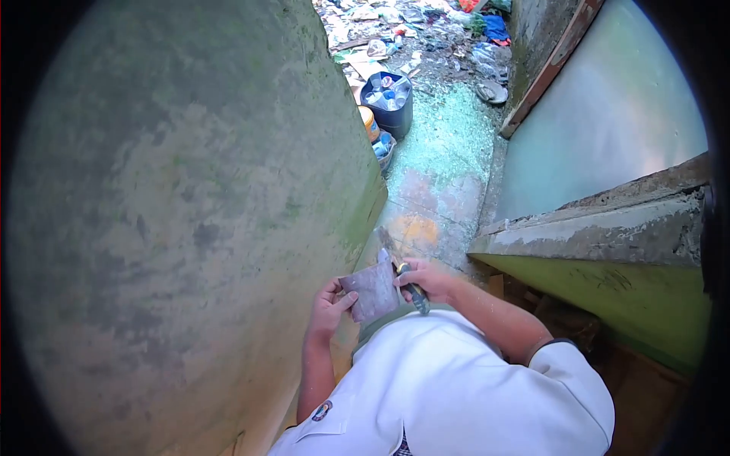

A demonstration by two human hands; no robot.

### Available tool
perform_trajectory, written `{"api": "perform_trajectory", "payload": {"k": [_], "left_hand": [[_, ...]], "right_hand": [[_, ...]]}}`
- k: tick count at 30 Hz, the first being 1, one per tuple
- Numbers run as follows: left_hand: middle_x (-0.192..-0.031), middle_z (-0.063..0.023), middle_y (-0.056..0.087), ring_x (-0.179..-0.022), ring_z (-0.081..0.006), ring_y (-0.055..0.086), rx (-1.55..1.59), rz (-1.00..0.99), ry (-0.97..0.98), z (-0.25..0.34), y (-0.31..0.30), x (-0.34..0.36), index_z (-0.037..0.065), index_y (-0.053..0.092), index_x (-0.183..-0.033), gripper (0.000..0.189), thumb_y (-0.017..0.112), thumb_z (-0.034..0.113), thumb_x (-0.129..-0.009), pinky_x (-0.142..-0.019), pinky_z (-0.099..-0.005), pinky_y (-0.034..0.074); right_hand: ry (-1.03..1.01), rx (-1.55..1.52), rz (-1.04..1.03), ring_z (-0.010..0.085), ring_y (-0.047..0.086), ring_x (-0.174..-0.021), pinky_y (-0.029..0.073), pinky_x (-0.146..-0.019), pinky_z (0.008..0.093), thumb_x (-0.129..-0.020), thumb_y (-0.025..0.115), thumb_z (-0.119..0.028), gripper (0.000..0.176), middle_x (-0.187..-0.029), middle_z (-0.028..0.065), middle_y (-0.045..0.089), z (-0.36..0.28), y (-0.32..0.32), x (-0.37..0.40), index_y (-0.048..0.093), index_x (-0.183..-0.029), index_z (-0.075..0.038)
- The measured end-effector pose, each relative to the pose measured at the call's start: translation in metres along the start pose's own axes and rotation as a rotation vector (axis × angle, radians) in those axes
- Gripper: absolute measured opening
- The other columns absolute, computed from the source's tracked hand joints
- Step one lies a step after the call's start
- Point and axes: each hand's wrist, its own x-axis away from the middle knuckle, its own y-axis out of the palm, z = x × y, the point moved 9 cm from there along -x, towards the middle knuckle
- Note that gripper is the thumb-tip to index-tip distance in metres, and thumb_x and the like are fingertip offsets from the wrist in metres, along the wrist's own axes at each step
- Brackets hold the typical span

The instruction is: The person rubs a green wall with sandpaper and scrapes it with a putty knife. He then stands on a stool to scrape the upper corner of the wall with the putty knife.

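Note:
Between my two hands, in front of the white shirt, is a creased purplish-brown sheet that looks like sandpaper. My left hand pinches its left edge, thumb on top. My right hand is closed around a scraper-like tool with a black and yellow handle; its narrow end points up and away from me. The fingers of that hand also meet the sheet's right edge, where the tool overlaps it.
A tall, stained wall stands close on my left. To the right are a concrete ledge and a pale panel. Ahead, the wet walkway leads past a dark blue bin of plastic containers to scattered rubbish.

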Motion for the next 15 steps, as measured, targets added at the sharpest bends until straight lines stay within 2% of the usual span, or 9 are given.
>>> {"api": "perform_trajectory", "payload": {"k": [1,8,12,14,15], "left_hand": [[-0.095,-0.0029,0.059,-0.072,-0.0089,0.058,-0.047,0.004,0.007,0.01,-0.003,-0.011,0.004,0.056,-0.1,0.02,0.06,0.003,-0.081,-0.059,-0.0238,0.047],[-0.08,-0.0024,0.062,-0.065,-0.0081,0.057,-0.111,-0.094,0.077,0.086,0.011,-0.094,0.002,0.056,-0.096,0.014,0.059,0.001,-0.082,-0.056,-0.0233,0.046],[-0.085,-0.0022,0.061,-0.07,-0.0096,0.057,-0.207,-0.11,0.045,0.108,0.022,-0.12,0.002,0.057,-0.096,0.017,0.06,0.0,-0.08,-0.058,-0.0248,0.047],[-0.072,-0.0019,0.061,-0.06,-0.0072,0.055,-0.296,-0.065,0.035,0.113,0.024,-0.128,0.002,0.057,-0.094,0.013,0.059,0.001,-0.082,-0.054,-0.0231,0.045],[-0.072,-0.0019,0.061,-0.06,-0.0072,0.055,-0.297,-0.054,0.026,0.115,0.027,-0.132,0.002,0.057,-0.094,0.013,0.059,0.001,-0.082,-0.054,-0.0231,0.045]], "right_hand": [[-0.019,-0.012,-0.023,0.0114,0.054,-0.05,0.045,-0.044,0.0236,-0.076,0.06,-0.001,0.024,-0.071,0.0024,0.053,-0.011,-0.002,-0.008,0.049,-0.097,-0.006],[-0.06,-0.063,0.02,0.0124,0.053,-0.051,0.043,-0.047,0.0243,-0.075,0.06,-0.001,0.021,-0.07,0.0034,0.053,-0.087,-0.017,-0.033,0.048,-0.091,-0.006],[-0.108,-0.071,0.051,0.0119,0.054,-0.05,0.042,-0.047,0.0242,-0.074,0.063,-0.002,0.021,-0.071,0.0041,0.055,-0.114,-0.029,-0.043,0.05,-0.091,-0.005],[-0.126,-0.028,0.095,0.0115,0.053,-0.05,0.042,-0.046,0.0239,-0.074,0.064,-0.002,0.022,-0.07,0.0037,0.055,-0.116,-0.042,-0.054,0.05,-0.091,-0.005],[-0.144,0.028,0.136,0.011,0.053,-0.049,0.041,-0.045,0.0236,-0.073,0.065,-0.003,0.022,-0.069,0.0033,0.055,-0.119,-0.05,-0.059,0.051,-0.09,-0.005]]}}
